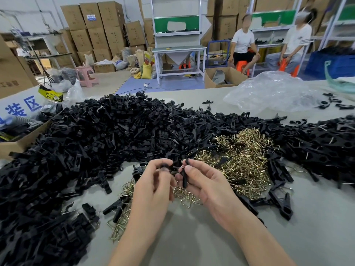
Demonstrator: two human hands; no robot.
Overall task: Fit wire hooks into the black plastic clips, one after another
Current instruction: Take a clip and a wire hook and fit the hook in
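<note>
Black plastic clips (pixel 115 131) heap across the frame's left and middle on the bench (pixel 192 242); brassy wire hooks (pixel 244 158) pile centre-right. At lower centre, the left hand (pixel 153 183) pinches a small clip (pixel 165 167) and the right hand (pixel 207 181) grips an upright clip (pixel 184 178).

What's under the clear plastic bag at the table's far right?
Through the clear plastic bag mostly the grey table shows. Dark shapes near its right edge resemble the loose black clips beside it. Crumpled folds blur the rest.
</note>
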